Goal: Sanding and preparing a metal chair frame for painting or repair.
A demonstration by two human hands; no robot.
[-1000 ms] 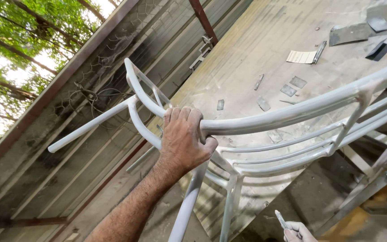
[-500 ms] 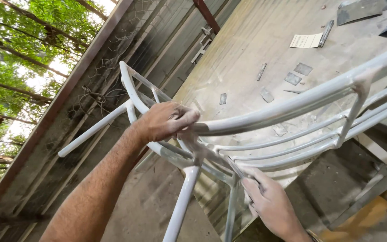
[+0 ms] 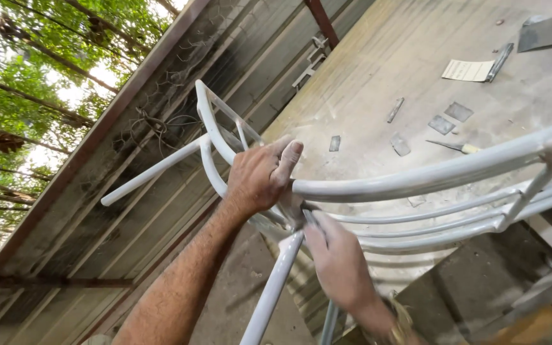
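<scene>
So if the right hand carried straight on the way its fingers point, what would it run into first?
The right hand points up and left at the joint of the white tube frame, where the left hand grips the top rail. It would likely meet that joint first, then the left hand's palm; depth is unclear.

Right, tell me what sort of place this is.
Probably an open-sided metal workshop: a white-painted tubular metal frame gripped by the left hand, a dusty workbench strewn with small metal offcuts, and a corrugated sheet-metal wall.
</scene>
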